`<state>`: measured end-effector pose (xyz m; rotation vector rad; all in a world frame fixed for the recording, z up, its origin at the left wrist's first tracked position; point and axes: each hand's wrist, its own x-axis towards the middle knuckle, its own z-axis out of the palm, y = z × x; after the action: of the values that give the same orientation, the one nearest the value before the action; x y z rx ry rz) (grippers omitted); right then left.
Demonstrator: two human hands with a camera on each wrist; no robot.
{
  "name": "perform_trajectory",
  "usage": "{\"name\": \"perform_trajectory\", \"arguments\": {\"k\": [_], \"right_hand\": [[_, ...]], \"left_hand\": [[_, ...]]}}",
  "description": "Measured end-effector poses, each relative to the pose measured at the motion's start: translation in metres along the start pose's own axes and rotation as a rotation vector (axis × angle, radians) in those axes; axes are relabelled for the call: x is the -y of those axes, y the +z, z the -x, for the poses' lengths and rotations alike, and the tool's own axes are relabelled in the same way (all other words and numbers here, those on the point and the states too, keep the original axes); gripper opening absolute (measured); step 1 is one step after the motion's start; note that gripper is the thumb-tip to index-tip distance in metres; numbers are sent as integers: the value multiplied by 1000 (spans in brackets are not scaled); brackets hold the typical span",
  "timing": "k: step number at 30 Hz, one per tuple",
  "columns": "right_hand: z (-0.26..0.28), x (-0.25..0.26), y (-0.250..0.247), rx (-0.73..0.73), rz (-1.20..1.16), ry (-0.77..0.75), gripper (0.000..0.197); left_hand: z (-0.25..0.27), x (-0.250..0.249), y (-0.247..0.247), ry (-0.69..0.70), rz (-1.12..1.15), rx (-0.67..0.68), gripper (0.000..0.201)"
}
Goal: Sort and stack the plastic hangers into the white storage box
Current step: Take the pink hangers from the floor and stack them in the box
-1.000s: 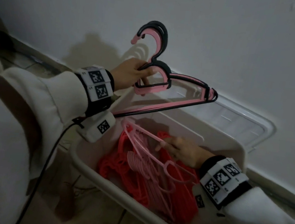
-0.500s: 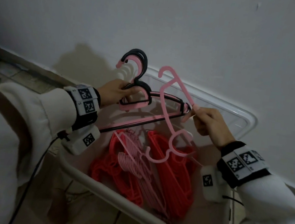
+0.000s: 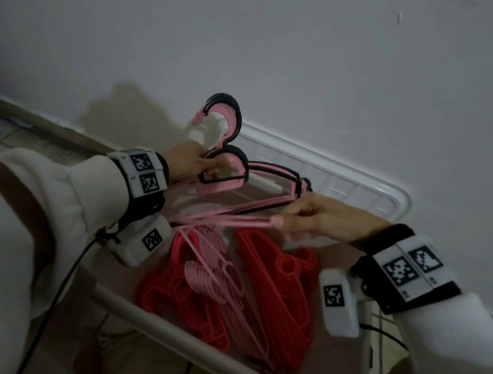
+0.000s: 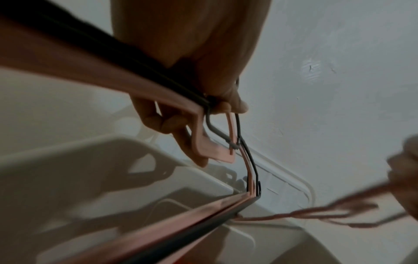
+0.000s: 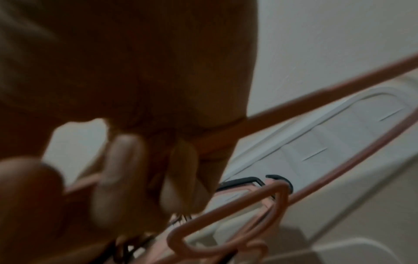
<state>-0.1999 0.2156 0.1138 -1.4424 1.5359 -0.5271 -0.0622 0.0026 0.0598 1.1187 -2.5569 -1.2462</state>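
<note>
Hangers everywhere: left hand grips a pink-and-black bunch above the white box, right hand pinches a thin pink hanger alongside; red hangers lie inside.

Hangers in box

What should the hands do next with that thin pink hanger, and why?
Probably slide the pink hanger flat against the bunch and line up the hooks. The right hand holds it just under the bunch that the left hand grips above the box, so only a small nudge seems to be left before they stack together.
</note>
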Motion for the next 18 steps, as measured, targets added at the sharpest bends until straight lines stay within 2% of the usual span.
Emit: {"name": "perform_trajectory", "arguments": {"k": [2, 6, 14, 18], "right_hand": [[0, -4, 7, 105, 36, 51, 33], [2, -12, 14, 194, 32, 138, 30], [13, -21, 13, 234, 143, 187, 20], [14, -31, 22, 248, 113, 239, 14]], "left_hand": [[2, -4, -5, 2, 17, -47, 43], [-1, -4, -19, 1, 112, -135, 49], [-2, 0, -32, -21, 74, -177, 53], [0, 2, -41, -33, 113, -212, 54]]}}
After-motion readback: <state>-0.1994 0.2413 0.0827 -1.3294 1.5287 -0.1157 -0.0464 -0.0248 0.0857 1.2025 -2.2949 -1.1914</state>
